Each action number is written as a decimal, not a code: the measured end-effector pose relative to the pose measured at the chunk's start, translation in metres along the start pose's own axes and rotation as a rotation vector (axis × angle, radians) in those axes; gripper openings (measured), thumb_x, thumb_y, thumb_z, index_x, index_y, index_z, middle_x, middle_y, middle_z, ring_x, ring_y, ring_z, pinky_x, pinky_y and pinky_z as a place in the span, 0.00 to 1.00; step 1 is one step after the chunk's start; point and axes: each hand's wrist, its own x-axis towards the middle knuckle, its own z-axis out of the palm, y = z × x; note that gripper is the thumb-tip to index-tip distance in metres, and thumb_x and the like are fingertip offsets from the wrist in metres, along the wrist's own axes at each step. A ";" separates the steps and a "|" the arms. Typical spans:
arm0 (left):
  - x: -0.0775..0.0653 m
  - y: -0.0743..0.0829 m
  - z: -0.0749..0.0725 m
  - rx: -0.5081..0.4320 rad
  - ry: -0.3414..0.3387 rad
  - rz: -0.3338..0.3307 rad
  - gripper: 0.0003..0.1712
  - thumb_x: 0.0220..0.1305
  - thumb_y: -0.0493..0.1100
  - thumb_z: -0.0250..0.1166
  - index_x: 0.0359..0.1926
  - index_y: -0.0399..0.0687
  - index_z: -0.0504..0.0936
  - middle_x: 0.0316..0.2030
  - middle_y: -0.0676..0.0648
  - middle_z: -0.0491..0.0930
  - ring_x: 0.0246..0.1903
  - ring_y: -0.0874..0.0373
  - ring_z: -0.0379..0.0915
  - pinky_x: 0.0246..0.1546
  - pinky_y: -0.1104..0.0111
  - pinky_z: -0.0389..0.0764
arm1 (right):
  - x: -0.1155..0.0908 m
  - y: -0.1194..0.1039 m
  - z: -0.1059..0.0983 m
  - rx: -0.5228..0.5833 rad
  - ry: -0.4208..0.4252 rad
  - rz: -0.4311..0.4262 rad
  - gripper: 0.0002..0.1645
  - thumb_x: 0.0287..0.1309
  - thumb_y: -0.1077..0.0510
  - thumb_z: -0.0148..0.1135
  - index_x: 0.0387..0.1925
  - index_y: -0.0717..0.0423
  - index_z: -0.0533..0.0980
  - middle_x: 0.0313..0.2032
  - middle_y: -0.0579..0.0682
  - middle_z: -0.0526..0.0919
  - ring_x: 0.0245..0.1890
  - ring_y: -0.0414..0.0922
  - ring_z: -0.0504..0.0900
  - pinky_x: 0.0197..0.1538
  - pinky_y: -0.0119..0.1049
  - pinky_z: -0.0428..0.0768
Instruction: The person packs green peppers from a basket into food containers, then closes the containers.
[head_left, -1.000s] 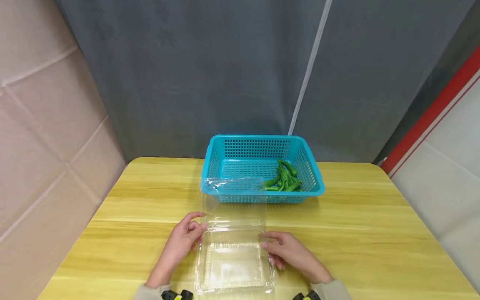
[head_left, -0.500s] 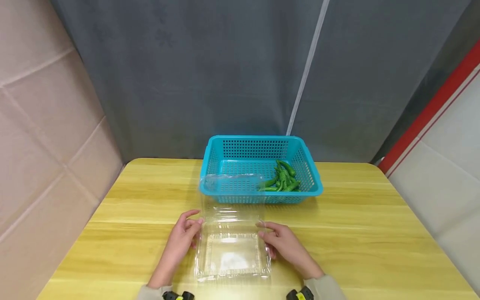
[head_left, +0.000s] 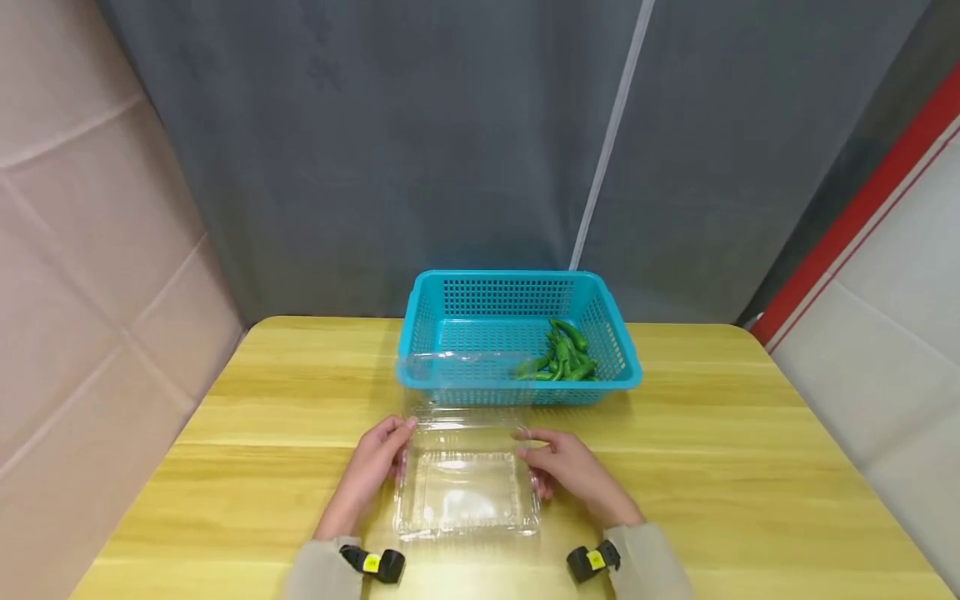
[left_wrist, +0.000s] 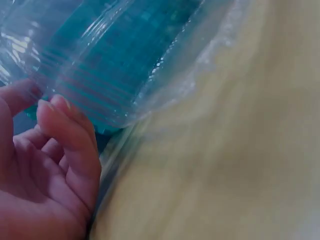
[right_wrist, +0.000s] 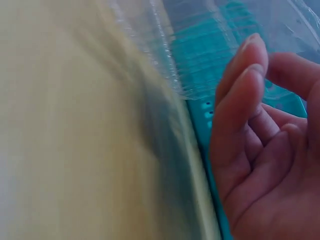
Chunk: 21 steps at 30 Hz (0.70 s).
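A clear plastic clamshell box (head_left: pixel 465 492) lies unfolded between my hands, its ribbed hinge running across the middle. Its see-through lid (head_left: pixel 465 383) extends away from me and overlaps the front of the blue basket in the head view. My left hand (head_left: pixel 371 462) pinches the box's left side near the hinge, thumb on top and fingers partly behind the plastic. On the opposite side my right hand (head_left: pixel 573 471) grips the edge between thumb and curled fingers. Both wrist views show the left fingers (left_wrist: pixel 70 130) and right fingers (right_wrist: pixel 237 100) right at the clear plastic.
At the back of the wooden table (head_left: pixel 735 450) stands a blue perforated basket (head_left: pixel 630 375). Several green chili peppers (head_left: pixel 566 354) lie in its right part. A grey curtain (head_left: pixel 375 167) hangs behind the table, with pale padded walls at both sides.
The clamshell box has shifted away from me, toward the basket, with both hands moving forward along with it. The left thumb has come over the box's edge. Basket and peppers stay in place.
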 end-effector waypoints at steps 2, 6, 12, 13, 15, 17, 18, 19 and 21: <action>0.004 -0.002 0.000 -0.029 -0.007 -0.002 0.28 0.58 0.57 0.57 0.37 0.33 0.68 0.17 0.49 0.64 0.11 0.59 0.59 0.09 0.71 0.63 | 0.001 -0.002 -0.001 0.004 -0.003 -0.004 0.29 0.56 0.51 0.58 0.56 0.60 0.67 0.16 0.54 0.75 0.12 0.42 0.72 0.16 0.32 0.75; 0.008 -0.003 0.000 -0.059 -0.019 0.005 0.26 0.59 0.55 0.57 0.35 0.32 0.67 0.16 0.49 0.63 0.09 0.60 0.57 0.07 0.72 0.60 | 0.003 -0.005 -0.003 0.031 -0.009 0.013 0.28 0.56 0.53 0.58 0.56 0.62 0.66 0.16 0.53 0.74 0.12 0.42 0.71 0.16 0.31 0.74; 0.006 -0.005 0.001 -0.011 -0.022 0.011 0.28 0.53 0.61 0.60 0.28 0.38 0.67 0.12 0.50 0.62 0.08 0.60 0.56 0.04 0.73 0.58 | 0.004 0.001 -0.006 0.028 -0.032 0.021 0.28 0.59 0.54 0.56 0.57 0.64 0.65 0.16 0.52 0.74 0.12 0.42 0.70 0.16 0.31 0.73; 0.006 -0.005 0.000 -0.003 -0.019 0.010 0.29 0.52 0.62 0.60 0.27 0.38 0.67 0.12 0.49 0.62 0.08 0.60 0.56 0.04 0.73 0.58 | 0.004 0.002 -0.006 0.029 -0.037 0.019 0.28 0.59 0.54 0.55 0.57 0.65 0.65 0.16 0.52 0.74 0.12 0.42 0.70 0.16 0.31 0.73; 0.005 -0.006 0.000 0.015 -0.014 0.011 0.29 0.52 0.63 0.60 0.26 0.40 0.67 0.12 0.49 0.62 0.08 0.60 0.55 0.04 0.73 0.58 | 0.005 0.004 -0.006 0.029 -0.041 0.017 0.28 0.59 0.54 0.55 0.57 0.65 0.65 0.16 0.52 0.74 0.13 0.42 0.70 0.16 0.31 0.73; 0.005 -0.006 0.001 0.026 -0.010 0.008 0.29 0.52 0.64 0.59 0.25 0.41 0.66 0.11 0.49 0.61 0.08 0.60 0.55 0.04 0.74 0.58 | 0.005 0.004 -0.006 0.030 -0.036 0.019 0.28 0.58 0.53 0.56 0.56 0.64 0.66 0.16 0.52 0.74 0.12 0.42 0.70 0.16 0.31 0.73; 0.006 -0.007 0.001 0.030 -0.005 0.006 0.29 0.52 0.65 0.59 0.24 0.42 0.66 0.11 0.49 0.61 0.08 0.60 0.55 0.04 0.73 0.58 | 0.006 0.004 -0.006 0.028 -0.033 0.017 0.28 0.58 0.53 0.56 0.56 0.64 0.66 0.16 0.52 0.74 0.13 0.42 0.71 0.16 0.31 0.73; 0.007 -0.007 0.001 0.032 -0.002 0.008 0.29 0.52 0.65 0.58 0.24 0.42 0.66 0.11 0.49 0.61 0.08 0.60 0.55 0.04 0.73 0.58 | 0.006 0.003 -0.006 0.023 -0.029 0.014 0.28 0.58 0.52 0.56 0.56 0.63 0.66 0.16 0.52 0.74 0.13 0.41 0.71 0.16 0.32 0.74; 0.009 -0.008 0.001 0.035 0.002 0.015 0.30 0.53 0.65 0.57 0.24 0.41 0.65 0.11 0.49 0.61 0.07 0.59 0.55 0.03 0.73 0.57 | 0.007 0.003 -0.006 0.018 -0.016 0.013 0.29 0.57 0.51 0.57 0.56 0.62 0.66 0.16 0.52 0.75 0.13 0.41 0.71 0.16 0.32 0.74</action>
